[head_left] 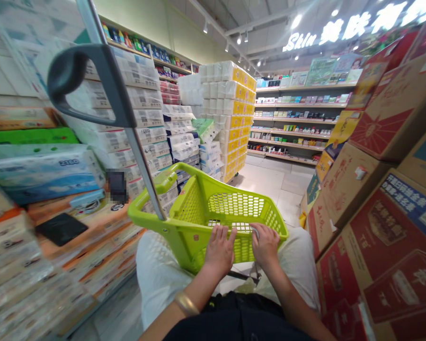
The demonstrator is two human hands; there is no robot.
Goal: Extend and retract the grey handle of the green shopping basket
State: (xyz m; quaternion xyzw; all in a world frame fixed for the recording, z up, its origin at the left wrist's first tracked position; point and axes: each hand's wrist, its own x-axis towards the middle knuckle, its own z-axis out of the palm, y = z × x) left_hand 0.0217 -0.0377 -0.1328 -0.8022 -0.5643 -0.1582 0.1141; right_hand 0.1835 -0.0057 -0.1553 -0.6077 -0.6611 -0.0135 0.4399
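A lime-green rolling shopping basket (188, 237) with perforated walls stands between my knees, tilted in the view. No goods show inside it. Its metal pull rod rises at the left to a dark grey loop handle (117, 87). My left hand (220, 248) hooks its fingers over the basket's near rim, a gold bangle on that wrist. Close beside it, my right hand (266, 242) curls its fingers over the same rim near the right corner. The fingertips of both hands are partly hidden by the rim.
Stacked tissue packs (46, 170) line the left, with a black flat object (62, 228) on top. Wrapped rolls in yellow-sided packs (234, 118) stand ahead. Cardboard cartons (386, 255) are piled at the right. Shelves of small goods (298, 113) stand beyond the tiled aisle (273, 177).
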